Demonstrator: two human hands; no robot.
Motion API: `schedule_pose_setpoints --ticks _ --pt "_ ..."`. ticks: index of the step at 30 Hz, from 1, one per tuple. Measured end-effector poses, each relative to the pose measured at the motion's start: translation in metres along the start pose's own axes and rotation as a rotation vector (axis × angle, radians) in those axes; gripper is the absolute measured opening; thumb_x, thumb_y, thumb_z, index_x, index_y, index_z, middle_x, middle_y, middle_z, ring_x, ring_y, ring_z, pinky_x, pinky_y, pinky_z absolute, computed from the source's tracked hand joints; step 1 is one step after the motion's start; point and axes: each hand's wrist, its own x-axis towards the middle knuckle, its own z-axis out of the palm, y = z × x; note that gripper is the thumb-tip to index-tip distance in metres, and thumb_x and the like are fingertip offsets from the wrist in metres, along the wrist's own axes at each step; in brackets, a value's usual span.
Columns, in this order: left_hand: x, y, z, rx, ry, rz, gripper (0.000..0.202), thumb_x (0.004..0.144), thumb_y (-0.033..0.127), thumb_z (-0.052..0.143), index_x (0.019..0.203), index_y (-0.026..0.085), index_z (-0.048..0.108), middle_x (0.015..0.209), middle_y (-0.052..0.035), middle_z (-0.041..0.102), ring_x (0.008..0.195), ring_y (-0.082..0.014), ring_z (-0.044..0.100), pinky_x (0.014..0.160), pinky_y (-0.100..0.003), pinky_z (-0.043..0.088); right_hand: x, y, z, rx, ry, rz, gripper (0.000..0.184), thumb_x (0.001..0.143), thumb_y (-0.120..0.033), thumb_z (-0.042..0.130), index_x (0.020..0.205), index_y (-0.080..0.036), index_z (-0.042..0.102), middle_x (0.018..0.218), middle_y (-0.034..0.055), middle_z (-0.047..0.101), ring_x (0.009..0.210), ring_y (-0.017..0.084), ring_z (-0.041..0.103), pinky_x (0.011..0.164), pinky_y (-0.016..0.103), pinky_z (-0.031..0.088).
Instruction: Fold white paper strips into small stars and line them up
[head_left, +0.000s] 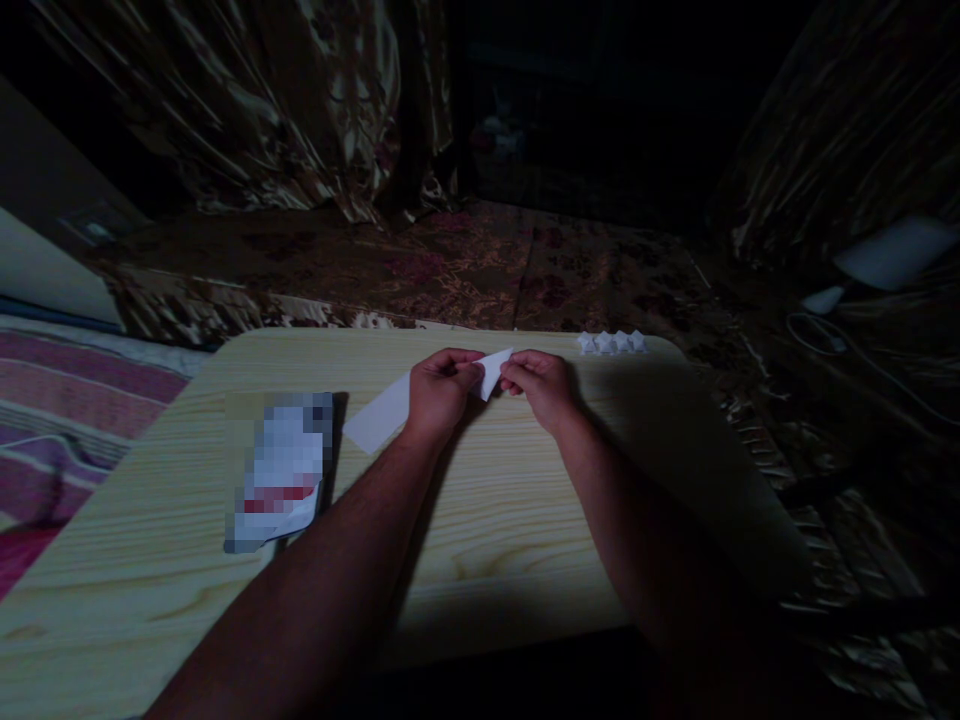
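Note:
Both hands meet over the far middle of a pale wood-grain table (495, 540), on a white paper strip (379, 412). One end of the strip is folded into a pointed, triangular shape between the hands; its long tail runs out to the left beneath my left hand. My left hand (442, 392) is closed, its thumb and fingers pinching the paper just left of the fold. At the folded tip, my right hand (540, 383) pinches the paper's right edge between thumb and fingertips. The fingers under the paper are partly hidden.
Several small folded white paper pieces (611, 343) stand in a row at the far right edge. A blurred-out, pale object with a red band (281, 470) lies on the left. Beyond the table are a patterned cloth-covered ledge (480, 260), curtains (315, 110) and a white lamp (896, 252).

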Motion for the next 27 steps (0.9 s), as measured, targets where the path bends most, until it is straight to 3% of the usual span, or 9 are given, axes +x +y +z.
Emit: schedule_pose_setpoints --ticks 27 --pt "-0.0028 0.0044 0.0018 -0.003 0.02 -0.029 0.028 0.061 0.027 0.074 0.084 0.013 0.073 0.066 -0.0029 0.068 0.052 -0.0111 0.056 0.05 -0.022 0.043 -0.0024 -0.0017 0.0041 -0.05 0.059 0.002 0.019 0.069 -0.033 0.071 0.076 -0.016 0.067 0.058 -0.0005 0.065 0.052 0.011 0.058 0.05 0.023 0.042"
